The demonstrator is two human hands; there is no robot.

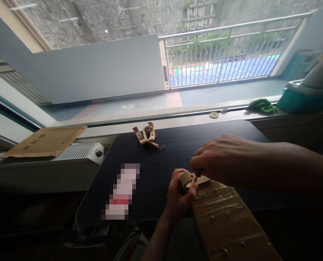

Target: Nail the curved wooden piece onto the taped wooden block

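My left hand (179, 197) is closed around a small tan wooden piece (190, 178) at the top end of a taped cardboard board (226, 224) that has several screws standing in it. My right hand (221, 161) reaches in from the right and pinches a small dark screw (196, 176) against that wooden piece. Both hands meet over the near edge of the dark ribbed mat (156, 170).
More tan wooden pieces (147, 135) and several loose screws lie at the mat's far side. A tape roll (214, 115), a green cloth (261, 106) and a teal-and-white object (310, 90) rest on the sill. A brown envelope (44, 141) lies on the radiator at left.
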